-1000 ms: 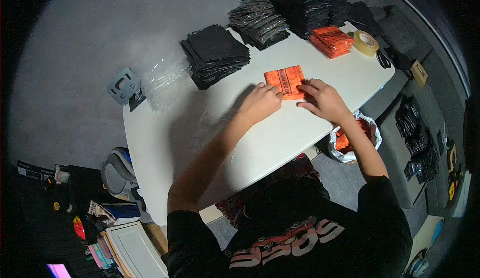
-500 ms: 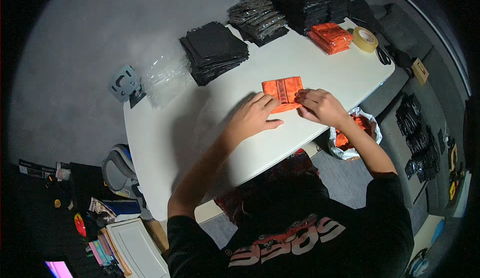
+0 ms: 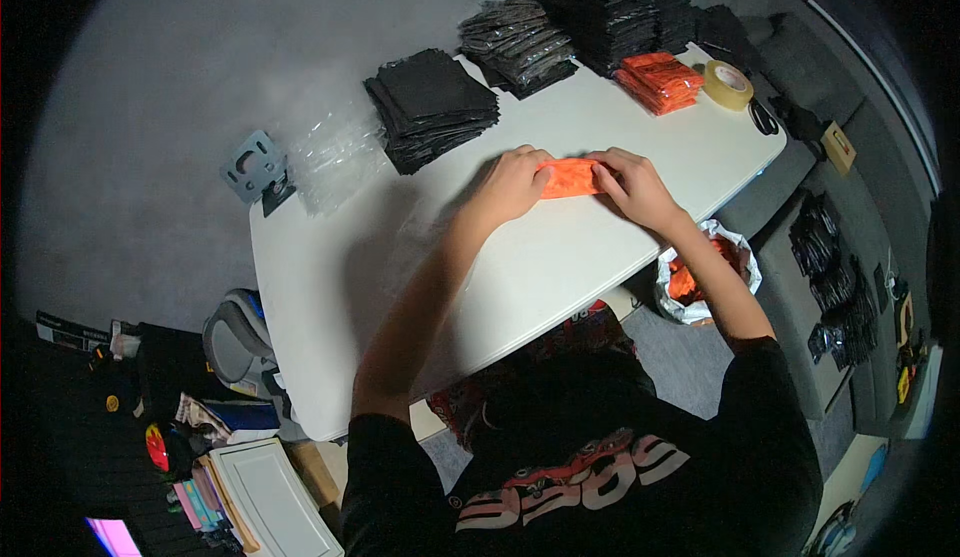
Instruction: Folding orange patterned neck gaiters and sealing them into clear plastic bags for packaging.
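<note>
An orange cloth (image 3: 569, 179), now folded into a narrow band, lies on the white table (image 3: 390, 257) between my two hands. My left hand (image 3: 514, 181) grips its left end, thumb on the front and fingers curled over the far edge. On the other end, my right hand (image 3: 635, 187) is closed in the same way with the thumb over the cloth. A thin clear plastic sheet lies faintly on the table left of my left hand.
Behind stand black stacks (image 3: 428, 107), wrapped dark packs (image 3: 512, 42), orange packs (image 3: 655, 82), tape (image 3: 727, 85), clear bags (image 3: 335, 157) and a grey metal stand (image 3: 254, 167). A bag of orange items (image 3: 690, 287) is below the right edge, beside a grey sofa (image 3: 820, 387).
The orange cloth has gone from a printed square to a narrow plain band. Both hands have moved up onto its far edge, curling round it.
</note>
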Demonstrator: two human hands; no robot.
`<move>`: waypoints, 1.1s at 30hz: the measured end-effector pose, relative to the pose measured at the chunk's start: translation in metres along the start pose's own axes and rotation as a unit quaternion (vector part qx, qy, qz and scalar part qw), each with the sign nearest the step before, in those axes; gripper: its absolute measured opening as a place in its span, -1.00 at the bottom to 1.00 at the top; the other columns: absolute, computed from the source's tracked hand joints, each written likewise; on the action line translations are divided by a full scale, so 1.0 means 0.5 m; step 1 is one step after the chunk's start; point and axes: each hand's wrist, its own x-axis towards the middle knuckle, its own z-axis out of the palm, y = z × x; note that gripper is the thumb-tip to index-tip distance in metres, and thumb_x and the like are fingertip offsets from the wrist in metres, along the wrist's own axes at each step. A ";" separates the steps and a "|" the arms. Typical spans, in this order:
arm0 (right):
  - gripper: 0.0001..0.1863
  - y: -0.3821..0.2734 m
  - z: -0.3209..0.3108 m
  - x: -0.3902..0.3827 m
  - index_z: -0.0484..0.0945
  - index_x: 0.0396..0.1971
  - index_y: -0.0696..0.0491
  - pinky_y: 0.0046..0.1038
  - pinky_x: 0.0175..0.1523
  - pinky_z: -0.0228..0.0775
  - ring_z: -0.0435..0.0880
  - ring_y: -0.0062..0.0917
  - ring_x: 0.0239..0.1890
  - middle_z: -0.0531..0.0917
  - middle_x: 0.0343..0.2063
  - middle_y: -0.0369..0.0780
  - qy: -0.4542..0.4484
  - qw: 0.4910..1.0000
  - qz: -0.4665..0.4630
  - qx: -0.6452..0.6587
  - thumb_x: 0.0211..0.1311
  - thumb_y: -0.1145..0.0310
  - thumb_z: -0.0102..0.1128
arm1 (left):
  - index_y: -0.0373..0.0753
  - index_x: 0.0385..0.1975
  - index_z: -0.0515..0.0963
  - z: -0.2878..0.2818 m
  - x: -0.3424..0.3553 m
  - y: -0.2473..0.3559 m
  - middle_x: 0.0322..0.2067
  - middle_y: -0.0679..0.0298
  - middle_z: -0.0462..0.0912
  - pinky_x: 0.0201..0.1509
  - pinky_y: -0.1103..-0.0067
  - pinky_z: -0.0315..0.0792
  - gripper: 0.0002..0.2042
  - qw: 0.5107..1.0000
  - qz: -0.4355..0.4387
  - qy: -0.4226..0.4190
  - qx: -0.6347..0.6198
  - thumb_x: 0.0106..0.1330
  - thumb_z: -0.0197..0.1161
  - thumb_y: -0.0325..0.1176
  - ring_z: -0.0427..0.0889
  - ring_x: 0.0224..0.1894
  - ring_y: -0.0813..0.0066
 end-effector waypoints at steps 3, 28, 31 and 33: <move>-0.72 -0.015 0.003 0.013 0.69 -0.04 0.24 -0.20 -0.06 0.57 0.73 -0.03 -0.27 0.75 -0.29 0.08 0.012 0.999 0.049 -0.003 0.45 0.38 0.15 | -0.39 -0.04 0.65 0.016 0.011 -0.003 -0.18 -0.19 0.71 0.07 0.12 0.54 -0.73 0.999 -0.045 0.000 0.013 0.51 0.15 -0.31 0.71 -0.10 -0.17; -0.71 0.057 0.063 0.079 0.74 -0.25 0.25 -0.31 -0.21 0.53 0.72 -0.31 -0.39 0.75 -0.37 0.00 0.056 0.996 0.056 0.028 0.39 0.27 0.35 | -0.36 -0.12 0.58 0.033 -0.006 -0.045 -0.39 0.15 0.72 -0.26 0.51 0.53 -0.64 0.962 -0.187 0.033 -0.197 0.40 0.42 -0.15 0.63 -0.41 0.47; -0.70 0.038 0.080 0.099 0.74 -0.26 0.25 -0.25 -0.20 0.55 0.77 -0.23 -0.35 0.77 -0.35 0.00 0.080 0.994 0.047 0.054 0.36 0.25 0.37 | -0.38 -0.10 0.56 0.021 -0.018 -0.048 -0.42 0.15 0.73 -0.29 0.55 0.52 -0.62 0.941 -0.219 0.081 -0.246 0.36 0.47 -0.19 0.65 -0.43 0.52; -0.63 0.015 0.071 0.104 0.75 -0.29 0.25 -0.33 -0.27 0.58 0.80 -0.33 -0.34 0.79 -0.39 -0.07 0.123 0.986 0.102 -0.042 0.43 0.17 0.33 | -0.30 -0.08 0.54 -0.006 -0.025 -0.013 -0.46 0.10 0.74 -0.34 0.39 0.57 -0.67 0.957 -0.170 0.183 -0.150 0.34 0.46 -0.24 0.75 -0.44 0.32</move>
